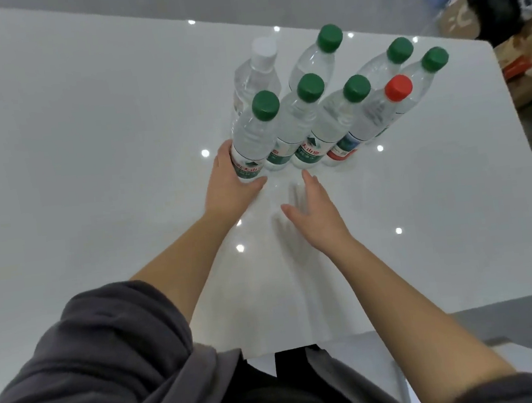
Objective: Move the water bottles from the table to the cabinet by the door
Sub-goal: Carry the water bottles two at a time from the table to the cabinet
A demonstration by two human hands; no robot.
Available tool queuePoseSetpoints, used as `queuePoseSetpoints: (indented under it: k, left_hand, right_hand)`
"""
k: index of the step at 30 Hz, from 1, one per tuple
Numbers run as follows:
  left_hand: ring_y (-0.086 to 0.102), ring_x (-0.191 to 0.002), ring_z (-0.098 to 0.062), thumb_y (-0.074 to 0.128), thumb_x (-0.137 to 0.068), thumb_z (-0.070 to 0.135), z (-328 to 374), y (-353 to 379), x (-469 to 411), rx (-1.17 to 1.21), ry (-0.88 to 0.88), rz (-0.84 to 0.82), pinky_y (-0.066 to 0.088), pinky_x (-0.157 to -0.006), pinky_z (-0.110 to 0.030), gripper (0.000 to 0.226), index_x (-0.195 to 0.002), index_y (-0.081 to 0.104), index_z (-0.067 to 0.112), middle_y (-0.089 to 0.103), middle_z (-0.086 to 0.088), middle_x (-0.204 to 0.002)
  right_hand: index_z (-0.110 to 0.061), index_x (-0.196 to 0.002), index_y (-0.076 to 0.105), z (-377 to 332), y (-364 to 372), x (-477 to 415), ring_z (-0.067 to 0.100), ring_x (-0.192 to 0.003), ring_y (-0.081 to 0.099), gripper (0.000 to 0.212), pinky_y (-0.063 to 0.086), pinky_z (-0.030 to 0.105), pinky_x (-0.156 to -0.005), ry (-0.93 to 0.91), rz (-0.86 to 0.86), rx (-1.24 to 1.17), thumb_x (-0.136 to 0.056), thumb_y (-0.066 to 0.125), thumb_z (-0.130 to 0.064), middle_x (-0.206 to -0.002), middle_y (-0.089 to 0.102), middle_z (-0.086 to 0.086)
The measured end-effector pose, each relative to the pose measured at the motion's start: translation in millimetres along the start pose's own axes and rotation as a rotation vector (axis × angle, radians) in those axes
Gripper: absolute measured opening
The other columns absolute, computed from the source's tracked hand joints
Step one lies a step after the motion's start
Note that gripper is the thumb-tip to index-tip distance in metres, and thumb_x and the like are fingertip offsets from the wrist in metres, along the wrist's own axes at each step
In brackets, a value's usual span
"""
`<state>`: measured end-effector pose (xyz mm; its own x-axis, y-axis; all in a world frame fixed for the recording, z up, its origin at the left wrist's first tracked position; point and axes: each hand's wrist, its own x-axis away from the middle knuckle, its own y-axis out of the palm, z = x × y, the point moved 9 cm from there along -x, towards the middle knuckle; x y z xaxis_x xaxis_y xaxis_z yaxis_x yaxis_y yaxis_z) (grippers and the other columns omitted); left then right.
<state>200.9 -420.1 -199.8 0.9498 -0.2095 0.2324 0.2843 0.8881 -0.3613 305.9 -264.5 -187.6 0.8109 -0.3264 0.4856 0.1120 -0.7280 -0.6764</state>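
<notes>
Several clear water bottles stand upright in a cluster on the glossy white table [89, 154]. Most have green caps, one has a red cap [370, 118], and one at the back left has a white cap [256, 71]. My left hand [231, 185] grips the lower part of the nearest green-capped bottle [253, 137] at the cluster's front left, thumb in front and fingers round its far side. My right hand [313, 212] hovers just above the table with fingers straight, a little short of the front row and holding nothing.
Cardboard boxes [525, 56] and a dark bag sit on the floor beyond the table's right edge. Shoes lie on the floor at the top right. The table's near edge is close to my body.
</notes>
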Motion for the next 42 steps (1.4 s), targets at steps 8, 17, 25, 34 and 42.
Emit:
queuePoseSetpoints:
  k: [8,17,25,34,42]
  left_hand:
    - [0.056,-0.111,-0.009,0.077,-0.077,0.026,-2.7,-19.2,-5.3,-0.091,0.083,-0.024,0.047,-0.092,-0.028,0.059,-0.128,0.047,0.021,0.06,0.008,-0.12]
    - [0.062,-0.095,-0.011,0.079,-0.074,0.031,12.8,-18.4,-12.5,-0.095,0.095,-0.068,0.051,-0.079,-0.028,0.057,-0.122,0.05,0.026,0.063,0.014,-0.104]
    - [0.06,-0.105,-0.014,0.081,-0.073,0.036,0.3,-34.9,-7.3,-0.162,0.086,-0.069,0.05,-0.089,-0.033,0.068,-0.131,0.047,0.027,0.063,0.009,-0.12]
    - [0.059,-0.109,-0.022,0.082,-0.074,0.032,-8.3,-52.9,-5.4,-0.22,0.064,-0.062,0.049,-0.091,-0.039,0.068,-0.132,0.047,0.021,0.064,0.003,-0.12]
    - [0.055,-0.093,-0.008,0.081,-0.075,0.028,-10.8,-49.5,-2.8,-0.156,0.056,-0.093,0.043,-0.078,-0.02,0.067,-0.131,0.046,0.021,0.058,0.015,-0.107]
  right_hand:
    - [-0.023,-0.153,0.023,-18.1,5.2,-18.8,0.017,-0.14,0.038,0.076,0.036,0.041,-0.113,0.115,0.154,-0.527,-0.09,0.066,-0.019,-0.154,0.037,0.002]
    - [-0.022,-0.153,0.024,-19.3,5.5,-38.5,0.022,-0.141,0.038,0.075,0.035,0.042,-0.115,0.12,0.18,-0.557,-0.09,0.064,-0.014,-0.156,0.034,0.0]
    - [-0.019,-0.149,0.029,-25.8,14.7,-55.7,0.022,-0.134,0.044,0.082,0.037,0.037,-0.112,0.172,0.313,-0.653,-0.08,0.073,-0.011,-0.147,0.043,0.002]
    - [-0.024,-0.133,0.047,-33.7,7.8,-65.7,0.014,-0.107,0.059,0.065,0.043,0.026,-0.08,0.236,0.505,-0.668,-0.076,0.079,-0.032,-0.122,0.062,-0.007]
    - [-0.035,-0.11,0.044,-14.0,6.6,-30.7,-0.002,-0.091,0.056,0.054,0.042,0.011,-0.077,0.056,0.445,-0.567,-0.072,0.083,-0.027,-0.1,0.055,-0.022]
